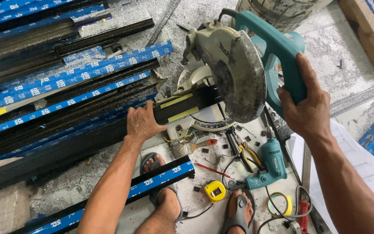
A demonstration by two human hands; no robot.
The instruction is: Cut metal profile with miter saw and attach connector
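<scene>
A: The teal handle of the miter saw (239, 69) is being wrapped tight by the right hand (306, 110), blade raised.

B: And the black profile (109, 130) is being pressed flat by the left hand (141, 123), fingers spread. Its long axis is running left to right, its end lying under the blade.

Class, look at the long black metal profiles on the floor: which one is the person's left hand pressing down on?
The black profile under the left hand, its end reaching beneath the mitre saw blade. The others lie apart, untouched.
</scene>
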